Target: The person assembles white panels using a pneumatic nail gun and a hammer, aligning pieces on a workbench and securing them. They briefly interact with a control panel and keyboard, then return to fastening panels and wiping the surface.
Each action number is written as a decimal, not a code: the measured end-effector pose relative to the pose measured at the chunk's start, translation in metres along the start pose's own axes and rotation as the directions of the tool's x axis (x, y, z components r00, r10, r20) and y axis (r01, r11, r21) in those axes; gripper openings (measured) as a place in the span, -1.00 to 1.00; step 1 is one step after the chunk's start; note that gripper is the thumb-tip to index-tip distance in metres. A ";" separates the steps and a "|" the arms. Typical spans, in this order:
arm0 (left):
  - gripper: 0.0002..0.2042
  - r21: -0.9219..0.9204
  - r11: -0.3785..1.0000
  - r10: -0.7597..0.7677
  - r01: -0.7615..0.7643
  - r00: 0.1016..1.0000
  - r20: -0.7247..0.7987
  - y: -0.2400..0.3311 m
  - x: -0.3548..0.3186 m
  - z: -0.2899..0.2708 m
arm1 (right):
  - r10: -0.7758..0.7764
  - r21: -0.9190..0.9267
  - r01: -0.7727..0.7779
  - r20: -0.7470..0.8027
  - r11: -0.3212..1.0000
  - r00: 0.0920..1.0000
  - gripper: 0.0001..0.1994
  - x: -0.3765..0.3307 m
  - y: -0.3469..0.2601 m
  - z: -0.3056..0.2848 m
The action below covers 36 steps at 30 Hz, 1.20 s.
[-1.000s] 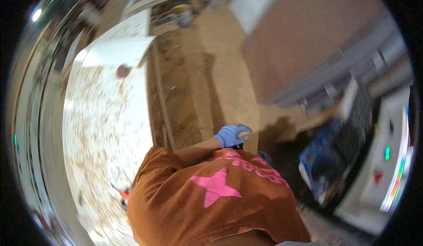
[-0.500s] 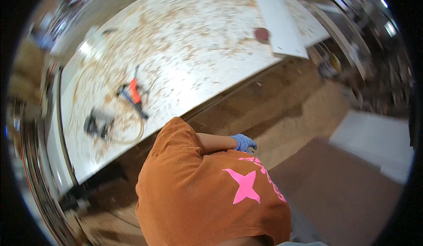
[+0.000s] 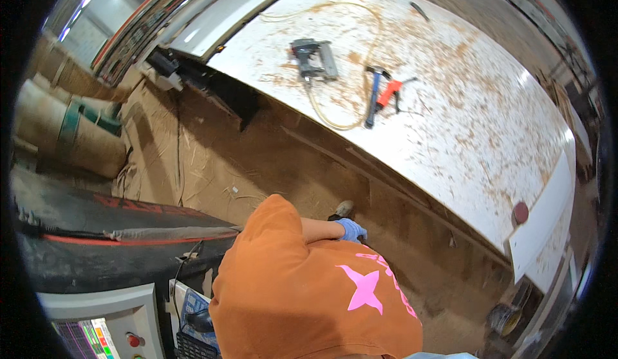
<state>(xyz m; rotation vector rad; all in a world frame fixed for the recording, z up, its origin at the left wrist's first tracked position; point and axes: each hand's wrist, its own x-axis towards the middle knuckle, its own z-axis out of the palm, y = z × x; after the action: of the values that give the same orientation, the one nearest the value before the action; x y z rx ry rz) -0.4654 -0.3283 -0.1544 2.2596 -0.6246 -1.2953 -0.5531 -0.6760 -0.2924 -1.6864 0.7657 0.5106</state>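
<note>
My left hand (image 3: pixel 353 230), in a blue glove, is in front of my orange shirt (image 3: pixel 309 282), with the forearm bent across from the left. The shirt hides part of it, and I cannot make out whether its fingers hold anything. It is over the brown floor, apart from the white worktable. My right hand is out of sight. Across the worktable (image 3: pixel 438 147), strewn with wood shavings, lie a grey and black nail gun (image 3: pixel 315 60) with a yellowish hose (image 3: pixel 322 116), a blue-handled hammer (image 3: pixel 373 98) and an orange tool (image 3: pixel 389 93) with a thin black nozzle.
A dark red disc (image 3: pixel 520 213) and a narrow white panel (image 3: pixel 544 220) lie toward the table's right end. At lower left stand a control console (image 3: pixel 138 314) with a screen and red button, a keyboard (image 3: pixel 196 346) and a mouse (image 3: pixel 201 320). Large ducts (image 3: pixel 84 127) are behind.
My view has swung left: the table and its tools now sit farther right and higher, and the console and ducts have come into sight. My gloved left hand stays near my front.
</note>
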 end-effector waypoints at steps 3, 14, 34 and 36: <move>-0.44 -0.144 0.988 -0.065 0.047 0.991 -0.120 -0.023 -0.023 -0.012 | -0.025 -0.093 0.034 0.103 0.995 0.994 -0.72 0.020 -0.028 0.030; -0.49 -0.290 0.946 -0.259 0.143 0.872 -0.415 -0.148 -0.084 -0.079 | -0.268 -0.194 0.351 0.353 0.916 0.896 -0.75 0.069 -0.103 0.128; -0.28 -0.670 0.700 -0.712 -0.247 -0.310 -0.630 -0.314 -0.044 -0.307 | -0.368 -0.215 0.578 0.588 0.787 0.720 -0.59 0.031 -0.398 0.210; -0.32 -0.742 0.642 -0.766 -0.193 -0.187 -0.615 -0.295 -0.035 -0.344 | -0.355 -0.099 0.479 0.546 0.872 0.759 -0.61 0.048 -0.391 0.199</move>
<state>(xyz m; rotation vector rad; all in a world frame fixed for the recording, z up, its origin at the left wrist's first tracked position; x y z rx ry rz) -0.1332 -0.0178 -0.1497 1.9193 1.0300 0.5035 -0.2261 -0.4431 -0.1083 -1.7543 -0.0806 0.7079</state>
